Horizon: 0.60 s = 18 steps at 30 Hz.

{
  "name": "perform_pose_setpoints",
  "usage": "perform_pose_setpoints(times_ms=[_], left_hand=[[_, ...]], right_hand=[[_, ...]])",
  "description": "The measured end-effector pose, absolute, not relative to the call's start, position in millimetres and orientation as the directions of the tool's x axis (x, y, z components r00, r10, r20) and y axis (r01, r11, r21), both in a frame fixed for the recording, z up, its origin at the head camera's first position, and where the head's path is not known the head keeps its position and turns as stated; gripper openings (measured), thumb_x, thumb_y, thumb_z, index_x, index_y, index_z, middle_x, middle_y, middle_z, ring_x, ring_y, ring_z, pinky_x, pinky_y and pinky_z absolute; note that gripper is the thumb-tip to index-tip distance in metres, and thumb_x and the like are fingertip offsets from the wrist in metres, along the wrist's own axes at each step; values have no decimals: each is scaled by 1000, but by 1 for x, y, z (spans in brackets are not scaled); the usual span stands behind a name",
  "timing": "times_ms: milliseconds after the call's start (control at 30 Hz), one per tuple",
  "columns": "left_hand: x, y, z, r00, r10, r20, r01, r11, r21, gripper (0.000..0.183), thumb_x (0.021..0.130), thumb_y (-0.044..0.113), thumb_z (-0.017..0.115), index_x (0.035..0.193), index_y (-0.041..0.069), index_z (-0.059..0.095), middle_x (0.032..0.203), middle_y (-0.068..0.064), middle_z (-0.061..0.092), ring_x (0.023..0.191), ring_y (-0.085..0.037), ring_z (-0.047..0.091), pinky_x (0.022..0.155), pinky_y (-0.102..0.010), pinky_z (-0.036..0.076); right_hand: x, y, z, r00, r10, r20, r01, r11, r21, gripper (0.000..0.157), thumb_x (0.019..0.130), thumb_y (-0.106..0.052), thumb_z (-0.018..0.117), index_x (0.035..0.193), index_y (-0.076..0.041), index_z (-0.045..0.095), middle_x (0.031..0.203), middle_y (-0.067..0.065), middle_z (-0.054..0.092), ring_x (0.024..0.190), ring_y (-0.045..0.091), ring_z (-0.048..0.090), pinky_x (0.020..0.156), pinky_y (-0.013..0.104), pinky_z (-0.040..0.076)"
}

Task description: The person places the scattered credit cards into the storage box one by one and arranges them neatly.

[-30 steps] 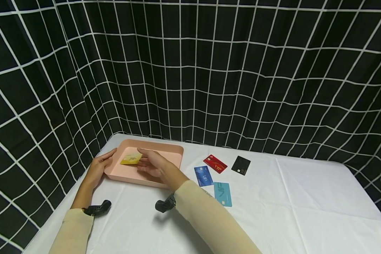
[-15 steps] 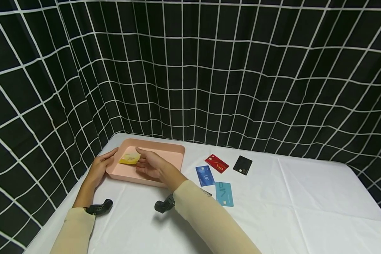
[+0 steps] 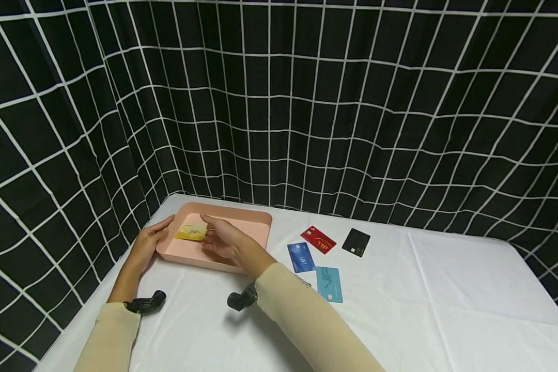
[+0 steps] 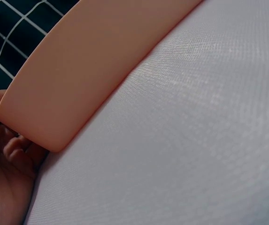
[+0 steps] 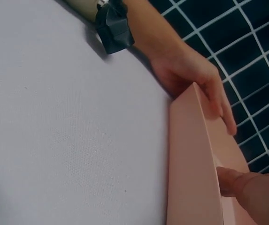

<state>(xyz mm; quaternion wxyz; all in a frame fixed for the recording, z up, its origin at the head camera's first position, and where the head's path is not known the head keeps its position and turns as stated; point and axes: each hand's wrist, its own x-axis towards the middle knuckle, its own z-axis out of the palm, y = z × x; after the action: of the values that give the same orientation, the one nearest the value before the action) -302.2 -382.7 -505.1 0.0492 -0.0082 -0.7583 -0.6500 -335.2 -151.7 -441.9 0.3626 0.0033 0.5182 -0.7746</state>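
Note:
My left hand (image 3: 145, 247) holds the left end of the pink tray (image 3: 200, 261), thumb along the rim and fingers curled against the outer wall. In the left wrist view, those fingers (image 4: 17, 152) bend at the tray's corner. Inside the tray a yellow card (image 3: 190, 232) lies near the left end. My right hand (image 3: 224, 238) reaches in over the front wall, its loosely bent fingers at the card's right edge and its thumb raised apart from them. Whether the fingers touch the card is hard to see. The right wrist view hides the card behind the tray wall (image 5: 190, 164).
On the white tablecloth (image 3: 428, 289), right of the tray, lie a red card (image 3: 318, 239), a blue card (image 3: 301, 257), a black card (image 3: 356, 242) and a teal card (image 3: 329, 284). Another card (image 3: 303, 281) is mostly covered by the right sleeve. A black grid-patterned curtain (image 3: 307, 113) stands behind.
The yellow card has shifted slightly left in the tray and lies flatter than a second ago. My right thumb now stands a little farther from it; my left hand stays on the tray.

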Motion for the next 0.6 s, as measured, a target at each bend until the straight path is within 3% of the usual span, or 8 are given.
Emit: perform_pose_setpoints(times_ms=[333,600], left_hand=[[-303,-382,-505,-995,-59,84,73,165,984,47,108,7,38,155,2,37,163,-13,30,153,-27,21,115,-21,31],[-303,-382,-505,-994,-64,92,80,170,982,47,108,8,39,154,0,37,162,-14,31,153,-28,22,114,-18,31]], right_hand=[[-335,-141,-439,-739,-582,-340,542,-214,-812,73,106,-31,51,155,12,19,160,33,21,150,43,24,119,50,29],[-327,-130,-422,-706,-648,-284,494,-164,-854,66,107,-32,48,153,12,30,156,30,34,147,39,34,118,45,33]])
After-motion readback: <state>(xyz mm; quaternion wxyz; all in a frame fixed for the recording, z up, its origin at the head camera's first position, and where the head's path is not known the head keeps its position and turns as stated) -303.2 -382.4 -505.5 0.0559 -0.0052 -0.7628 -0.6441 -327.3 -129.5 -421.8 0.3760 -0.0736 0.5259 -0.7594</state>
